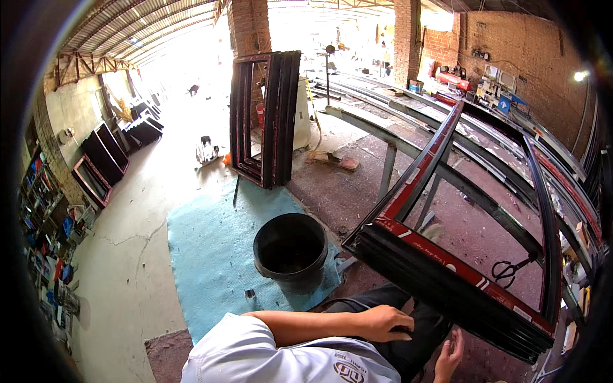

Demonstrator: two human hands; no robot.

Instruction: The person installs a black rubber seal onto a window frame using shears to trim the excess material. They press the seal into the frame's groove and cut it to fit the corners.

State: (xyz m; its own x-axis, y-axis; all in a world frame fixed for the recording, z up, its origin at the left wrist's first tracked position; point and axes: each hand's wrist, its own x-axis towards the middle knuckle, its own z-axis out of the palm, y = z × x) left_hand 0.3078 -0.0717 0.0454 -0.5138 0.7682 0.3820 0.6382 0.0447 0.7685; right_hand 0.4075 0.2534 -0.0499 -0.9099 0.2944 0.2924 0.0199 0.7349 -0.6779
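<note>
My left hand (386, 323) is over my dark trousers, its fingers curled in; whatever might be inside them is hidden. Lower and to the right, my right hand (449, 355) has its fingers stretched apart and nothing visible in it. Just beyond both hands, a black and red window frame (440, 262) rests tilted on a metal stand (491, 210). White handwriting and small labels mark its red faces. Inside the frame's opening, black-handled scissors (506, 273) lie near the stand's bar.
A black bucket (300, 281) stands on a light blue mat (204, 255). Several dark frames (281, 121) stand upright behind it. More frames (105, 159) lean along the left wall. Long metal profiles (389, 96) lie at the back right, near a red compressor (452, 79).
</note>
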